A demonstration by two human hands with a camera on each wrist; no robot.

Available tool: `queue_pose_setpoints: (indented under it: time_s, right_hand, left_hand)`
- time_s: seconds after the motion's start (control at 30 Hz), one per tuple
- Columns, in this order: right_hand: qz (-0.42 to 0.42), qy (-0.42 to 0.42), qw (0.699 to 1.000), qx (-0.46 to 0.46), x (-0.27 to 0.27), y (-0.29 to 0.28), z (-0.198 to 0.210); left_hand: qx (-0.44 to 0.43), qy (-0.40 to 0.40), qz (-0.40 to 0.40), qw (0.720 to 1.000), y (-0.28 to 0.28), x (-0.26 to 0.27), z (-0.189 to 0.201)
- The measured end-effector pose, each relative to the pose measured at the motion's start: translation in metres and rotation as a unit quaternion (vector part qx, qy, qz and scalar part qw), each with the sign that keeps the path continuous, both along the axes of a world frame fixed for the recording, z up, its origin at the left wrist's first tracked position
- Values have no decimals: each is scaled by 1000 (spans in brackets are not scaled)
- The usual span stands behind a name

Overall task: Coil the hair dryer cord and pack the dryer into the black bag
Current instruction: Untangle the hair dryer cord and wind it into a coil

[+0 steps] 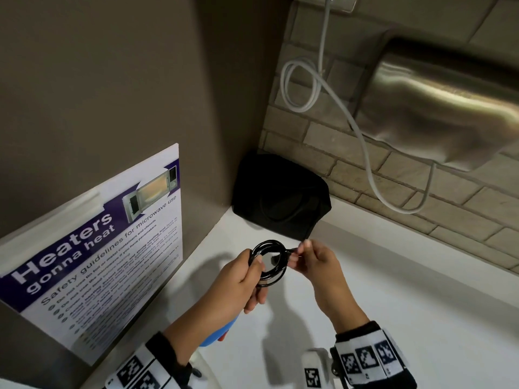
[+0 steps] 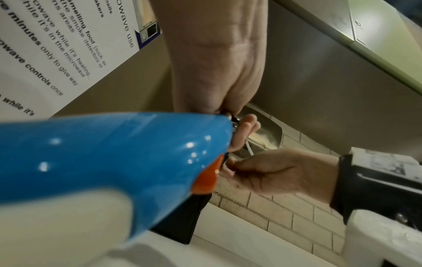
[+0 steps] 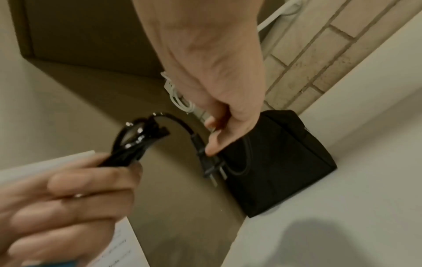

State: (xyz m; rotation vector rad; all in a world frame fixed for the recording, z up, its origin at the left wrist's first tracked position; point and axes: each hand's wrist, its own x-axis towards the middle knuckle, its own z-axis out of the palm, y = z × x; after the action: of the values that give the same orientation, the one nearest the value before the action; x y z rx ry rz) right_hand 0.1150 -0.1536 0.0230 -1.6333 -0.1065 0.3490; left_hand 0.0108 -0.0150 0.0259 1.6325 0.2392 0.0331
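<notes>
Black cord (image 1: 270, 262) nearly coiled, plug end last.
Your left hand (image 1: 241, 279) grips the loops, your right hand (image 1: 317, 265) pinches the plug (image 3: 209, 166); dryer (image 2: 109, 159) and black bag (image 1: 280, 197) come next.

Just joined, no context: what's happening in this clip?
A person is coiling a hair dryer's black cord. The left hand grips the coil; the right hand pinches the plug end. The blue dryer hangs below the left wrist. The black bag sits in the counter corner, dryer not yet packed.
</notes>
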Motion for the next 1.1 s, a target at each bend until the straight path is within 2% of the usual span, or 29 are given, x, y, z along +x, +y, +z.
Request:
queue_pose_setpoints:
  time_s: [0.1, 0.23, 0.33, 0.43, 0.53, 0.7, 1.1]
  right_hand:
    - [95, -2, 995, -2, -13, -2, 5]
    - [140, -42, 989, -18, -25, 0, 7]
    - [131, -72, 987, -58, -27, 1, 3]
    - [124, -61, 988, -62, -28, 5, 2]
    - [83, -49, 995, -21, -25, 8, 1]
    - [38, 33, 993, 109, -19, 7, 8]
    - [79, 63, 987, 126, -23, 4, 5]
  left_hand:
    - [-7, 2, 19, 1000, 1, 3, -4]
    - [-20, 5, 29, 999, 1, 4, -7]
    - [-16, 5, 32, 999, 2, 3, -6]
    - [-9, 2, 29, 1000, 2, 3, -6]
    - [-3, -7, 20, 1000, 2, 4, -5]
    - [18, -37, 29, 999, -3, 2, -1]
    - [-6, -38, 8, 999, -5, 0, 0]
